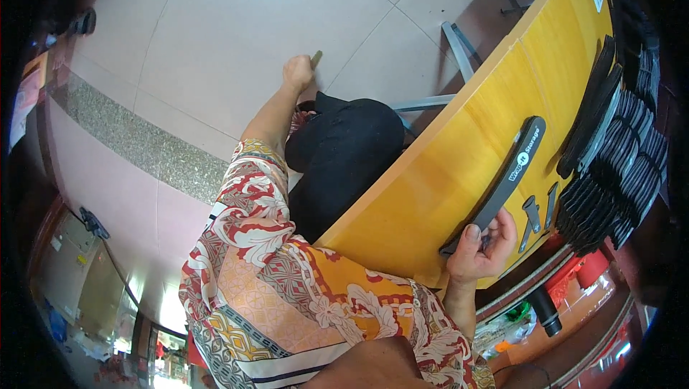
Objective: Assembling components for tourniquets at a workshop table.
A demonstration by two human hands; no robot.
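Observation:
My left hand [296,73] reaches out over the floor beside my knee, its fingers closed around a short olive-green stick-like piece [316,59]. Only one end of that piece shows, so its kind is unclear. At the table's near edge, my right hand [479,251] pinches the lower end of a long black strap [508,177] with white print. The strap lies slantwise on the yellow wooden table [438,181]. Just past my right fingers lie several small dark pieces, among them a short strap-like one [531,213] and a narrow one [551,204].
Bundles of black straps [613,174] are heaped along the table's right side. Grey metal legs [457,50] stand beneath the table. My legs in black trousers [348,156] are beside its edge. A black cylinder [545,310] and a red container [592,268] sit at lower right.

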